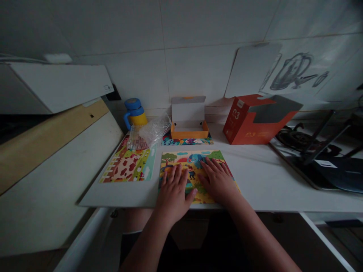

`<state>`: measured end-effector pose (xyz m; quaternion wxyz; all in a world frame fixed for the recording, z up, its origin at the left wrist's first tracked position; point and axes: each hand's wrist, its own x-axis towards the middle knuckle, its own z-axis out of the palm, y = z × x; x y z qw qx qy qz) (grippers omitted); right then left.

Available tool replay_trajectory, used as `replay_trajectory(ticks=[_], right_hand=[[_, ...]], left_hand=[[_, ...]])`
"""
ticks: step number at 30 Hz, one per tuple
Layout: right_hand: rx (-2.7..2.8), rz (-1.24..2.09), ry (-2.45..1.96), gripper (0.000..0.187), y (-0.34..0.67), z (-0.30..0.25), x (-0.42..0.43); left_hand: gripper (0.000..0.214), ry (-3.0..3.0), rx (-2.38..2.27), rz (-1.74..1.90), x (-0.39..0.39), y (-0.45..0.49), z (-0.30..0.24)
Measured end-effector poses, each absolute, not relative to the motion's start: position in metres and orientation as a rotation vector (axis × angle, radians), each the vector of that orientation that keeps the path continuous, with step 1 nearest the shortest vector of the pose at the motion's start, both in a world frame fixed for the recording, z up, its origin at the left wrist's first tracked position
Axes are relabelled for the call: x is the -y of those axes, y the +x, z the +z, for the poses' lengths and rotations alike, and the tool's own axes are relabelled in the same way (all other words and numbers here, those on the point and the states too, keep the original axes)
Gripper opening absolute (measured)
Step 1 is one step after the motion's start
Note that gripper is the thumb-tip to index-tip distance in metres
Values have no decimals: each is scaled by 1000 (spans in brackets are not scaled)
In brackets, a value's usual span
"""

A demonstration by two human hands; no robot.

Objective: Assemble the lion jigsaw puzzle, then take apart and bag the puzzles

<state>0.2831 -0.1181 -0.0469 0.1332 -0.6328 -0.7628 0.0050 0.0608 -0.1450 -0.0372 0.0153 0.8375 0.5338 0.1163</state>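
Note:
My left hand (175, 190) lies flat, fingers stretched, on the left half of a colourful animal puzzle (195, 158) at the counter's front edge. Beside it my right hand (218, 180) also rests flat with fingers spread on the puzzle's right half. Neither hand holds anything. A second puzzle (129, 166) with red and green patterns lies to the left on a grey board (119, 192). A clear plastic bag (150, 132) of pieces sits behind that puzzle.
An open small orange box (189, 126) stands at the back, on another printed sheet. A blue and yellow mug (135, 112) is left of it, a red carton (255, 119) right. A stove (312, 151) lies far right. A white slanted panel (56, 170) is left.

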Motion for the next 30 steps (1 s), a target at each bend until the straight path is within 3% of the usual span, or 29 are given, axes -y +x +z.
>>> replay_trajectory(ticks=[3,9,30], right_hand=[[2220,14,-1830,62,285,-46,118],[2292,-44,-1687,60,308,-55,128],[2313,-216,-1708,60,335,-69,96]], left_hand=[[79,2610,-1637,294,143,62,-35],[110,2625,-1520,181,141,57,-32],[114,2499,-1489,25,97,75,-16]])
